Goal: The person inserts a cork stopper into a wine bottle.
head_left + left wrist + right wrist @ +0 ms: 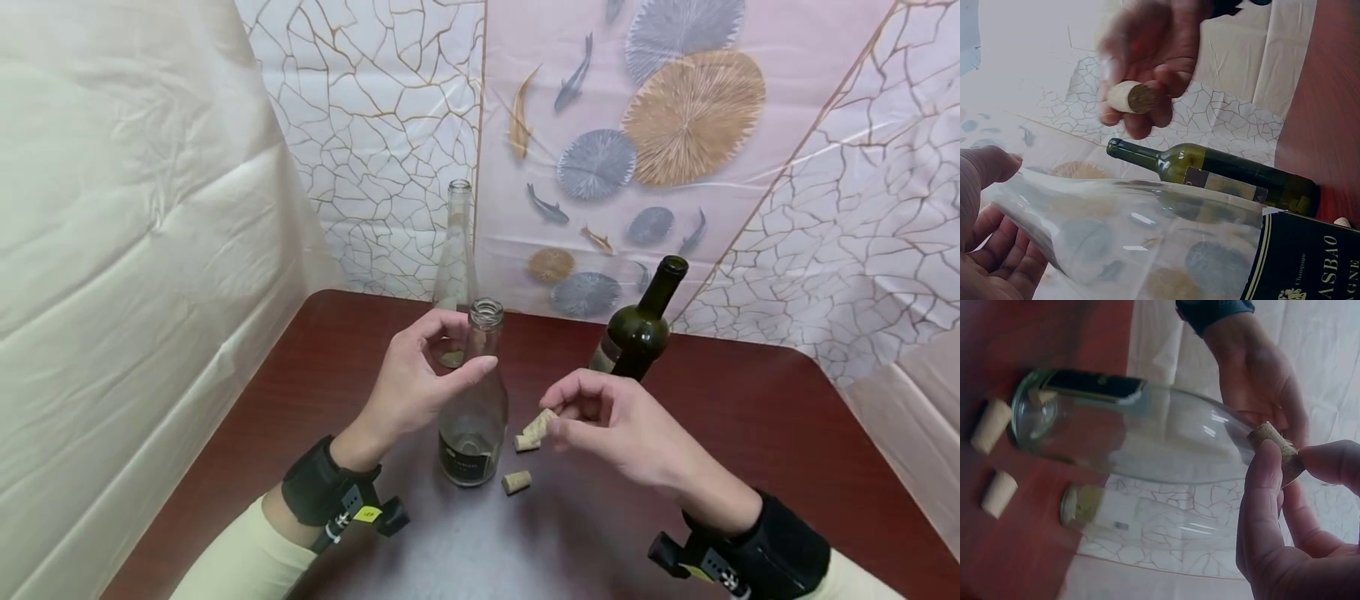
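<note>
A clear glass bottle (474,408) with a dark label stands upright on the table. My left hand (431,375) holds it around the neck, thumb on the near side and fingers behind. To the right of this bottle, my right hand (615,425) pinches a cork (1132,97) between thumb and fingertips, below the level of the bottle's mouth in the head view. Two more corks lie on the table, one (527,443) just under the held cork and another (517,482) nearer. Through the glass base a small tan piece (1041,395) shows; whether it lies inside, I cannot tell.
A second clear bottle (455,258) stands behind the first. At the back right is a dark green wine bottle (637,329), partly hidden by my right hand. The red-brown table (360,333) ends at a patterned cloth backdrop (375,125).
</note>
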`<state>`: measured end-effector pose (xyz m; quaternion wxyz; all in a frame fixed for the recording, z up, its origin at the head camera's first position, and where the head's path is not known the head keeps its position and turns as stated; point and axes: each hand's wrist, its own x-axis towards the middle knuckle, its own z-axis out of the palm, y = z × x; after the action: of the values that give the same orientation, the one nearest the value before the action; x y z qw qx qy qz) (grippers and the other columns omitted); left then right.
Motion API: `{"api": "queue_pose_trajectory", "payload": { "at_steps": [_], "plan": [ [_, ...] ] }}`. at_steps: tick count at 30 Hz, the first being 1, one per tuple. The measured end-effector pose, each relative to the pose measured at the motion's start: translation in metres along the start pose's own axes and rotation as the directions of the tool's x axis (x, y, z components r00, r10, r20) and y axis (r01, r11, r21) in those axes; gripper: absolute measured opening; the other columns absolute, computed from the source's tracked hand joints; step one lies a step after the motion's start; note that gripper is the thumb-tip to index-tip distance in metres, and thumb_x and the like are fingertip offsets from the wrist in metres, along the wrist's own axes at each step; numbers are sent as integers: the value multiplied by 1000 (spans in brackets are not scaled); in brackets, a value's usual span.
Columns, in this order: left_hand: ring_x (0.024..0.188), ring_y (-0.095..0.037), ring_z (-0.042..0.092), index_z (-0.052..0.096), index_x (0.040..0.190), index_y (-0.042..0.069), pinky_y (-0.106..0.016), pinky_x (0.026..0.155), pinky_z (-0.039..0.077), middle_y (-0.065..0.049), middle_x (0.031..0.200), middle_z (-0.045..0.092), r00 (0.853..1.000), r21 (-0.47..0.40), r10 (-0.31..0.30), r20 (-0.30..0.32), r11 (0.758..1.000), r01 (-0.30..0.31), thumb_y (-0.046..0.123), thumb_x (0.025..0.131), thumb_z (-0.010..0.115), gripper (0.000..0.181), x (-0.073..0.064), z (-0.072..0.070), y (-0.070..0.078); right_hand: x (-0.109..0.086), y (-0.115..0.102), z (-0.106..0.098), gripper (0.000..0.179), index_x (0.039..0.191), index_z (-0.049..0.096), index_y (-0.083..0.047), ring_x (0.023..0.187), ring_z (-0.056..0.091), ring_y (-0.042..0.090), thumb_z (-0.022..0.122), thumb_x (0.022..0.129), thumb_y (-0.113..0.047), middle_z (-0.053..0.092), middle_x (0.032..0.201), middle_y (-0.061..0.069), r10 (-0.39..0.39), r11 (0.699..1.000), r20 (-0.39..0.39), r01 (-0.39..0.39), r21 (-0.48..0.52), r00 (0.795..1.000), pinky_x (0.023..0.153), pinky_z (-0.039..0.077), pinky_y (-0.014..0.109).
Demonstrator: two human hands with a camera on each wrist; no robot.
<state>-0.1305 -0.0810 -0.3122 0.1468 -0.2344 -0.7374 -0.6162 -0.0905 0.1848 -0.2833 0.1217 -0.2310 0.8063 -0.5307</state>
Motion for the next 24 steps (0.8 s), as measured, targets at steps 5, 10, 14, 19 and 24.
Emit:
{"api": "queue_pose_trajectory", "payload": {
  "at_steps": [5, 10, 14, 19, 24],
  "plan": [
    [90, -15, 63, 68, 109, 8, -24, 80, 58, -6, 101, 66, 1000, 29, 14, -3, 999, -14, 11, 85, 86, 30, 0, 0, -3, 13, -18, -8, 16, 110, 69, -5, 78, 73, 16, 72, 96, -11, 72, 90, 9, 4, 993, 7, -3, -121, 1000, 71, 62, 31],
    [89, -16, 63, 67, 109, 8, -23, 78, 57, -6, 100, 67, 1000, 44, 23, 7, 999, -24, 11, 85, 86, 31, 1, -1, -5, 26, -35, -11, 14, 108, 71, -8, 77, 73, 18, 73, 95, -10, 74, 89, 7, 8, 978, 35, 0, -211, 999, 65, 57, 29],
    [91, -16, 63, 67, 109, 8, -23, 81, 57, -5, 102, 67, 1000, 58, 21, 16, 998, -22, 13, 85, 87, 32, 1, -2, -5, 35, -49, -14, 15, 109, 71, -7, 76, 73, 17, 72, 95, -9, 77, 90, 4, 1, 964, 51, 12, -266, 999, 66, 56, 27],
    [91, -16, 62, 67, 109, 8, -24, 81, 56, -5, 102, 67, 999, 61, 31, 17, 998, -32, 12, 84, 87, 32, 1, -2, -5, 43, -69, -18, 15, 109, 72, -7, 76, 71, 14, 72, 94, -9, 78, 90, 1, -4, 943, 66, 25, -330, 998, 70, 58, 27],
    [91, -16, 63, 67, 109, 8, -24, 81, 57, -5, 102, 68, 999, 57, 31, 14, 998, -32, 12, 84, 87, 32, 0, -1, -7, 48, -84, -22, 13, 107, 73, -9, 73, 69, 15, 73, 94, -9, 76, 87, 2, 1, 927, 69, 25, -375, 998, 68, 59, 27]
  ]
}}
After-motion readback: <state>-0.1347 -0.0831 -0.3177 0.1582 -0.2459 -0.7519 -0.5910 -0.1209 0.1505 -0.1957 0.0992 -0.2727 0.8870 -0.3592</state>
